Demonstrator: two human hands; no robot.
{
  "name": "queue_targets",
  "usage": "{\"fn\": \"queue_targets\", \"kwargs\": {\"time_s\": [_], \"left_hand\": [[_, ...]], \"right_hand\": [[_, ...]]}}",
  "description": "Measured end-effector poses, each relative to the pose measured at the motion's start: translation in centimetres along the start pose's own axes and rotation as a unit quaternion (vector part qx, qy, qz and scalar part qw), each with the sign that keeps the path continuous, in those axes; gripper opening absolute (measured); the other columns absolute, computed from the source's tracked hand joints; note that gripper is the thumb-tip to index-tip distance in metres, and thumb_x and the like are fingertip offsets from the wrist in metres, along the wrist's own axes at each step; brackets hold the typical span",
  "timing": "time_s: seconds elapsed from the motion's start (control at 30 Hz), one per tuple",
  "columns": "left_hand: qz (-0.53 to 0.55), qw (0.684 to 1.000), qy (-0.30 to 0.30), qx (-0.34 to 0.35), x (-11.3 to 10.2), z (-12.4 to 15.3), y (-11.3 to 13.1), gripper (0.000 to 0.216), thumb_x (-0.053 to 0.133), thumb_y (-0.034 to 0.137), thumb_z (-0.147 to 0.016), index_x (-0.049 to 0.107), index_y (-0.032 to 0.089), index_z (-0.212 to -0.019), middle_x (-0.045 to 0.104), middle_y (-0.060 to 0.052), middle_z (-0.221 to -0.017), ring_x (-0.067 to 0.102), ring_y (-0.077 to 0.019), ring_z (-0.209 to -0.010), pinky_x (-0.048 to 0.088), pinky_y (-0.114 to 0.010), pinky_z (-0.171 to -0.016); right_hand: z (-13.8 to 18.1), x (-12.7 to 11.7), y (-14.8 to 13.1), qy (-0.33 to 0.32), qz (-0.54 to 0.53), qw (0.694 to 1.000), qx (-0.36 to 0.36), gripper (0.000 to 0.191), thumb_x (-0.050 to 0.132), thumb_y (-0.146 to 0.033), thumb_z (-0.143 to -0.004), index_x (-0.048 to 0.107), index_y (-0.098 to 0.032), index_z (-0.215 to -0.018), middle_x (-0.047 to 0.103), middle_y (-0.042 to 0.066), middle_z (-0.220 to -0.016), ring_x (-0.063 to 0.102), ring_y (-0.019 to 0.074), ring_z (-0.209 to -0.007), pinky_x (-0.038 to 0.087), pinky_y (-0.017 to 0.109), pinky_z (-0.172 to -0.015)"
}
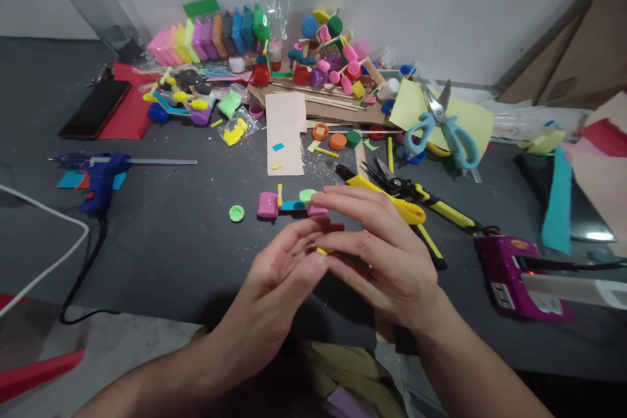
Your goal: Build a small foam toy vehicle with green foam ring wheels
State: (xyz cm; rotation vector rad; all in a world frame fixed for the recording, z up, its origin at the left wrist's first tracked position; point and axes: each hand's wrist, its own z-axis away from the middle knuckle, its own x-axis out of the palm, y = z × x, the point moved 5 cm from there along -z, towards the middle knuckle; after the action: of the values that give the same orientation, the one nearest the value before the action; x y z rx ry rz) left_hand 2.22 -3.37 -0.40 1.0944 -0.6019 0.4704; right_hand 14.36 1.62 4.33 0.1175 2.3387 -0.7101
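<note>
Both my hands meet over the near middle of the dark tabletop (186, 248). My left hand (281, 274) and my right hand (377, 241) pinch a small piece together: a short yellow stick (322, 251) shows between the fingertips, with something dark red (334, 226) just above it. Just beyond the fingers lies a small model of pink bottle caps (268, 204) joined by a blue strip, a yellow stick and a green cap. A loose green cap (236, 213) lies to its left.
A blue glue gun (100, 176) with cable lies left, yellow-handled pliers (431, 206) right, blue scissors (441, 127) on yellow paper beyond. A heap of coloured caps and sticks (328, 59) lines the back wall, with a black phone (95, 108) and a purple device (514, 274).
</note>
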Motion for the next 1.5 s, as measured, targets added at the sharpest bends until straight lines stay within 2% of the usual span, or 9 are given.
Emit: {"fn": "queue_targets", "kwargs": {"time_s": [0.13, 0.2, 0.33, 0.5, 0.7, 0.9, 1.07, 1.27, 1.5], "left_hand": [[-0.077, 0.997, 0.017, 0.0, -0.5, -0.2, 0.5, 0.011, 0.073, 0.028, -0.089, 0.07, 0.019, -0.094, 0.072, 0.0, -0.09, 0.066, -0.0102, -0.083, 0.051, -0.021, -0.08], [-0.075, 0.997, 0.025, -0.016, -0.8, -0.5, 0.4, 0.01, 0.074, 0.027, -0.087, 0.071, 0.017, -0.087, 0.072, 0.0, -0.083, 0.066, -0.0094, -0.077, 0.051, -0.021, -0.077], [-0.037, 0.998, 0.017, -0.046, -0.9, -0.8, 0.1, 0.012, 0.072, 0.028, -0.089, 0.075, 0.018, -0.083, 0.074, -0.001, -0.079, 0.069, -0.0114, -0.08, 0.05, -0.02, -0.076], [-0.029, 0.999, 0.008, -0.031, -0.8, -0.9, 0.3, 0.014, 0.07, 0.031, -0.091, 0.077, 0.019, -0.088, 0.073, 0.001, -0.078, 0.067, -0.0089, -0.076, 0.049, -0.019, -0.078], [-0.025, 0.997, 0.04, -0.061, -1.4, -0.8, 0.2, 0.016, 0.078, 0.031, -0.084, 0.073, 0.017, -0.079, 0.069, 0.002, -0.071, 0.061, -0.0062, -0.064, 0.046, -0.017, -0.066], [-0.055, 0.997, 0.038, -0.047, -1.6, -0.7, 0.5, 0.011, 0.076, 0.029, -0.085, 0.075, 0.018, -0.086, 0.073, 0.0, -0.079, 0.065, -0.0098, -0.074, 0.049, -0.02, -0.075], [-0.059, 0.997, 0.042, -0.036, -1.7, -0.8, 0.8, 0.011, 0.079, 0.027, -0.082, 0.075, 0.017, -0.081, 0.071, 0.001, -0.076, 0.062, -0.009, -0.068, 0.047, -0.02, -0.07], [-0.048, 0.997, 0.038, -0.049, -1.7, -0.7, 0.7, 0.013, 0.077, 0.029, -0.084, 0.075, 0.017, -0.084, 0.073, -0.001, -0.081, 0.064, -0.0096, -0.074, 0.048, -0.02, -0.074], [-0.038, 0.997, 0.051, -0.041, -1.8, -0.5, 0.6, 0.011, 0.078, 0.027, -0.082, 0.074, 0.017, -0.082, 0.072, 0.0, -0.075, 0.063, -0.0086, -0.068, 0.049, -0.02, -0.072]], "right_hand": [[-0.1, 0.0, -0.3, -0.007, 0.005, 1.0, -0.005, 0.009, 0.069, -0.015, -0.089, 0.068, -0.017, -0.098, 0.07, 0.015, -0.127, 0.061, 0.0266, -0.127, 0.053, 0.046, -0.105], [-0.2, -0.1, -0.4, -0.004, 0.008, 1.0, -0.002, 0.014, 0.07, -0.016, -0.089, 0.068, -0.018, -0.103, 0.07, 0.015, -0.127, 0.062, 0.0266, -0.126, 0.054, 0.047, -0.103], [-0.1, -0.2, -0.3, 0.001, 0.011, 1.0, 0.001, 0.018, 0.072, -0.017, -0.088, 0.068, -0.02, -0.106, 0.071, 0.014, -0.125, 0.064, 0.0272, -0.122, 0.056, 0.049, -0.1], [0.1, -0.4, -0.3, 0.02, 0.001, 1.0, -0.006, 0.016, 0.073, -0.015, -0.088, 0.069, -0.02, -0.103, 0.075, 0.012, -0.117, 0.067, 0.0257, -0.116, 0.059, 0.047, -0.094], [-0.1, -0.4, -0.4, 0.011, -0.003, 1.0, -0.01, 0.015, 0.072, -0.02, -0.089, 0.069, -0.017, -0.104, 0.075, 0.014, -0.116, 0.068, 0.0242, -0.114, 0.059, 0.045, -0.095], [-0.1, -0.3, -0.5, 0.015, -0.012, 1.0, -0.005, 0.016, 0.072, -0.013, -0.087, 0.069, -0.02, -0.101, 0.075, 0.012, -0.116, 0.07, 0.0236, -0.111, 0.06, 0.044, -0.092], [0.0, 0.0, -0.4, 0.005, -0.028, 1.0, 0.001, 0.017, 0.07, -0.014, -0.089, 0.069, -0.018, -0.106, 0.074, 0.014, -0.117, 0.07, 0.0233, -0.112, 0.059, 0.043, -0.093], [-0.2, 0.0, -0.4, 0.009, -0.026, 1.0, 0.006, 0.017, 0.069, -0.012, -0.089, 0.069, -0.02, -0.104, 0.074, 0.013, -0.117, 0.071, 0.0229, -0.11, 0.06, 0.043, -0.092], [-0.2, 0.3, -0.6, -0.002, -0.032, 0.999, 0.0, 0.02, 0.068, -0.013, -0.09, 0.068, -0.018, -0.109, 0.074, 0.014, -0.117, 0.069, 0.0228, -0.112, 0.06, 0.041, -0.092]]}}
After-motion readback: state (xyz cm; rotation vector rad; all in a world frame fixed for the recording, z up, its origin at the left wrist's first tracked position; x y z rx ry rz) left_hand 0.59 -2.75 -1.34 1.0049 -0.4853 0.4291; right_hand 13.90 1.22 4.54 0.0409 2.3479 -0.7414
